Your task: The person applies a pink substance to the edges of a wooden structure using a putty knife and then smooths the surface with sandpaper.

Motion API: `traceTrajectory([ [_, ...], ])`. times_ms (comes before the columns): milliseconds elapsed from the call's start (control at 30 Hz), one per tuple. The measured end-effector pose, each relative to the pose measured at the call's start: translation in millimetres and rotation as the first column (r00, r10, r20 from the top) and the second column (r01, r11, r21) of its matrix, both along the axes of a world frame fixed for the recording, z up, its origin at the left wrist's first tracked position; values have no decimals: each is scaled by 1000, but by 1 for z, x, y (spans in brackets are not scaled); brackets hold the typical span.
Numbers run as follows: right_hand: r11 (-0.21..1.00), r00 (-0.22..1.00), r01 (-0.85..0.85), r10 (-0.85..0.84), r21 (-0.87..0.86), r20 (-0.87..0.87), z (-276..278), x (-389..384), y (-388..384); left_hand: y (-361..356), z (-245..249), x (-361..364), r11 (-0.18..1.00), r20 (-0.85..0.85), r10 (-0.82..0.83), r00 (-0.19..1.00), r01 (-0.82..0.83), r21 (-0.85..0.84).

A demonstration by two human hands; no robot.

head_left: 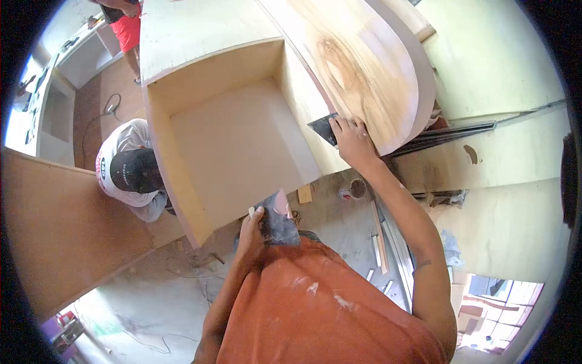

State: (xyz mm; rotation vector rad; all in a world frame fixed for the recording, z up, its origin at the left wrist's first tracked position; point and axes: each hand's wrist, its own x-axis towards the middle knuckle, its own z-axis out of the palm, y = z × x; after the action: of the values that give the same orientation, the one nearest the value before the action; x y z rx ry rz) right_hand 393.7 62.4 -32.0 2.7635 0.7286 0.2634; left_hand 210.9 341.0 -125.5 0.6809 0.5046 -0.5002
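Note:
My left hand (pixel 250 233) is closed on the edge of a dark, flat putty board (pixel 280 229) near my waist. A lump of pink putty (pixel 281 204) sits on its upper part. My right hand (pixel 354 141) grips a black putty knife (pixel 324 128), fingers pressed over its back. Its blade lies at the pale wooden panel beside the curved wood-grain top (pixel 357 67). To the left of that hand is the open box-shaped compartment (pixel 242 142) of the cabinet.
A person in a cap (pixel 134 170) crouches left of the cabinet. Another person in red shorts (pixel 126 33) stands at the upper left. A bucket (pixel 356 189), long strips (pixel 394 249) and a wood offcut (pixel 304 194) lie below. Dark metal lengths (pixel 445 138) rest at right.

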Motion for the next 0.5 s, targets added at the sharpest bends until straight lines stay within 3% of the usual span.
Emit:
traceTrajectory([
  [500,995,996,91,-91,26,-24,7,-107,-36,-33,-14,0,988,11,-98,995,96,118],
])
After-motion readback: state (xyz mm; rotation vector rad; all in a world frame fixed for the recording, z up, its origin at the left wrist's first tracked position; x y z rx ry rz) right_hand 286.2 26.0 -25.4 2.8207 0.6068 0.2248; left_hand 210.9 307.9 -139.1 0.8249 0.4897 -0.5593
